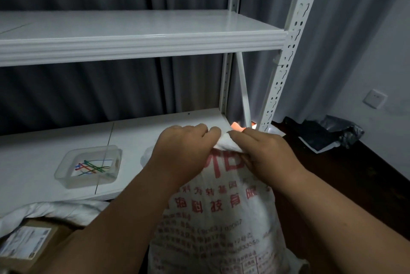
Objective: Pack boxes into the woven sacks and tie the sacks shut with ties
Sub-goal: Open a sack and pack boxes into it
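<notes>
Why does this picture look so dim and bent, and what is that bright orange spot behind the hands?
Head view: dim room light, grey curtains murky; the wide lens bows the shelf edge and post; an overexposed orange patch glows beyond the sack that the left hand and right hand grip; its print is soft.

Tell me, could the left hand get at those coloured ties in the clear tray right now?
Probably yes, but not freely. The tray of ties sits open-topped on the shelf just left of the left hand, nothing between. That hand, with the right hand, grips the sack mouth, so it must let go first.
</notes>
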